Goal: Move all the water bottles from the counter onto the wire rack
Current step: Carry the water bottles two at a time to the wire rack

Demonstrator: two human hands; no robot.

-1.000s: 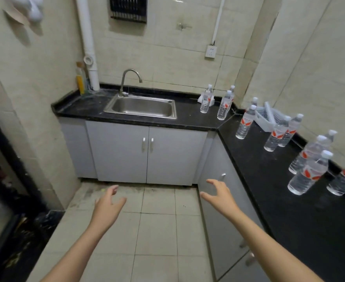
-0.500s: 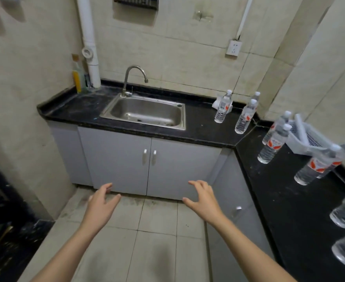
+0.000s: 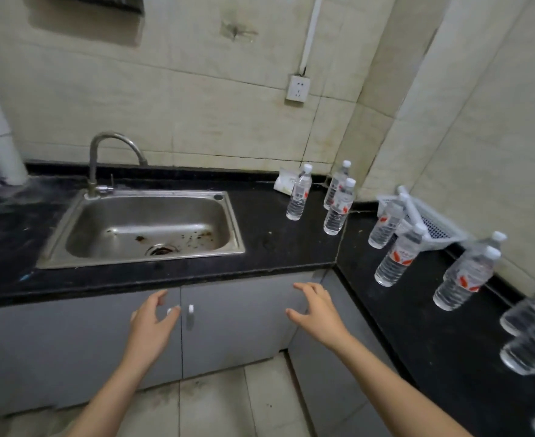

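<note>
Several clear water bottles with white caps and red labels stand on the black counter (image 3: pixel 285 247). One bottle (image 3: pixel 298 195) stands right of the sink, two more (image 3: pixel 338 209) in the corner, and others (image 3: pixel 398 257) (image 3: pixel 464 279) run along the right arm of the counter. My left hand (image 3: pixel 152 326) and my right hand (image 3: pixel 318 310) hover open in front of the cabinet doors, below the counter edge, holding nothing. A dark wire rack (image 3: pixel 102 1) hangs on the wall at the top left, mostly cut off.
A steel sink (image 3: pixel 143 228) with a curved tap (image 3: pixel 111 159) fills the counter's left half. A white plastic basket (image 3: pixel 430 222) sits against the right wall. A white packet (image 3: pixel 286 182) lies by the back wall, a socket (image 3: pixel 297 88) above it. Grey cabinet doors (image 3: pixel 237 313) stand below.
The view has closed in on the counter and sink. Both hands have risen from over the floor tiles to in front of the cabinet doors, still open and empty.
</note>
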